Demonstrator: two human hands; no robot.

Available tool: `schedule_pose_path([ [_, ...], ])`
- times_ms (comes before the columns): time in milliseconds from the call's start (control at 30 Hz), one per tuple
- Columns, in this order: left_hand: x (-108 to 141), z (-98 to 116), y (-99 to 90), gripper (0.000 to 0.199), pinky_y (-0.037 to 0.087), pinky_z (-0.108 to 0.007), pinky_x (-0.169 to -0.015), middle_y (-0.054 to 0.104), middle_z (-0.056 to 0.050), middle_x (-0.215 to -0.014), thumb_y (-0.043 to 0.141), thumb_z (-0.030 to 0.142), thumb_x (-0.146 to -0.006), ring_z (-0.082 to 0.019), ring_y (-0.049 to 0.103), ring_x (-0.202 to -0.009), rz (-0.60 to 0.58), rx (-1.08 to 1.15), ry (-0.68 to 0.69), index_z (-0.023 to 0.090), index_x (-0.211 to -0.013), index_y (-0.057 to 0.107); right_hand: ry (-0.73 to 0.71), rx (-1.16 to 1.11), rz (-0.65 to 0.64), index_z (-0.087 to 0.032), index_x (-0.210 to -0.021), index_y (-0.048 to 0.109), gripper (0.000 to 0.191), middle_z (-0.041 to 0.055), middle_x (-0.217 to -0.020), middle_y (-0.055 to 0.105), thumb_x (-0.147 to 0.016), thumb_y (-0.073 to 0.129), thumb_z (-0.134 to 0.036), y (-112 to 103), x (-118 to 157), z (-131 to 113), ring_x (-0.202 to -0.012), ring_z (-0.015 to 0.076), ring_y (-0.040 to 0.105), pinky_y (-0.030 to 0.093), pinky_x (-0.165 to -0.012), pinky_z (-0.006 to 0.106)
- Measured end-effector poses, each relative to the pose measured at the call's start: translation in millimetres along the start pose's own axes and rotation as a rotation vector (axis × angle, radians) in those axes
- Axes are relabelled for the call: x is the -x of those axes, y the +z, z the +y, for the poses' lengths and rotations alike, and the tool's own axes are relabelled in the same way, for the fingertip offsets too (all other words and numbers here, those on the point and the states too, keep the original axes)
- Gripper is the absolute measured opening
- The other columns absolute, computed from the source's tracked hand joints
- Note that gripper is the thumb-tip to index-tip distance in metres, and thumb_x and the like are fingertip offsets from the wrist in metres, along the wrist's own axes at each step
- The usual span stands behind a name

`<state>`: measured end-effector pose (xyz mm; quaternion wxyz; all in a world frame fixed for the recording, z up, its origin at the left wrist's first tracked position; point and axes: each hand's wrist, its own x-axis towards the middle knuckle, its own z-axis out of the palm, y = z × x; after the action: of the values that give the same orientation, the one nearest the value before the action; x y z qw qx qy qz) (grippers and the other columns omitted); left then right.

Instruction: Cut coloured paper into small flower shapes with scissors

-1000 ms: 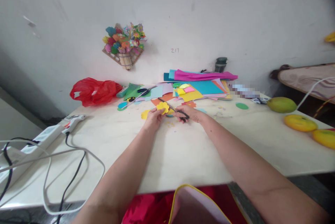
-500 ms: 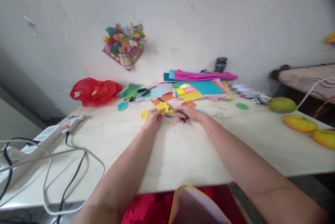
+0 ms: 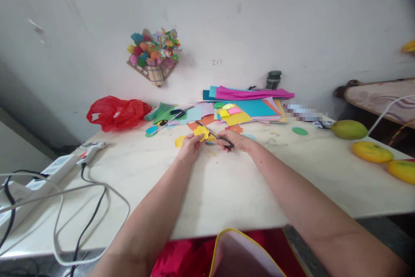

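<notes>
Pinched in my left hand is a yellow flower-shaped paper with scalloped edges. My right hand grips dark-handled scissors, their blades pointing up and left beside the yellow paper's right edge. Another yellow paper piece lies just left of my left hand. An orange paper piece rests behind my right hand. Small yellow scraps are scattered on the table below the hands.
Coloured sheets are stacked at the back, with a second pair of scissors to their left. A red plastic bag sits back left. A power strip and cables lie left. Mangoes are at right.
</notes>
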<state>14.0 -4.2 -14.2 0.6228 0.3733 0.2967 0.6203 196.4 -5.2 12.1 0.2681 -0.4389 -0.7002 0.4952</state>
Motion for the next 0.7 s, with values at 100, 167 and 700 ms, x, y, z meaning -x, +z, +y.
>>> schedule_pose_path([
  [100,0.4,0.4,0.3,0.010,0.055,-0.022,-0.071,0.069,-0.007,-0.081,0.065,0.005,-0.065,-0.017,0.067,-0.079,-0.002,0.003,-0.003,0.010,-0.074,0.066,0.011,0.004,0.019,-0.015,-0.073,0.054,0.029,-0.0043,-0.049,0.054,-0.067,0.071,-0.037,-0.1,-1.3,1.1,-0.035,0.0050,0.047,0.024,-0.029,0.015],
  [167,0.6,0.5,0.4,0.011,0.055,-0.023,-0.072,0.069,-0.007,-0.083,0.065,0.005,-0.065,-0.018,0.068,-0.080,-0.008,0.006,-0.002,0.010,-0.075,0.066,0.011,0.003,0.020,-0.015,-0.074,0.054,0.029,-0.0039,-0.049,0.054,-0.067,0.071,-0.037,-0.4,-1.9,1.5,-0.035,0.0052,0.047,0.023,-0.029,0.015],
  [700,3.7,-0.3,-1.6,0.020,0.055,-0.024,-0.058,0.070,-0.008,-0.076,0.074,0.012,-0.058,-0.016,0.066,-0.061,-0.134,-0.089,-0.065,0.008,-0.076,0.068,-0.176,-0.211,0.183,-0.015,-0.087,0.052,0.034,-0.0025,-0.056,0.058,-0.063,0.072,-0.030,-7.5,-6.0,5.8,-0.046,0.0090,0.054,0.032,-0.038,0.016],
])
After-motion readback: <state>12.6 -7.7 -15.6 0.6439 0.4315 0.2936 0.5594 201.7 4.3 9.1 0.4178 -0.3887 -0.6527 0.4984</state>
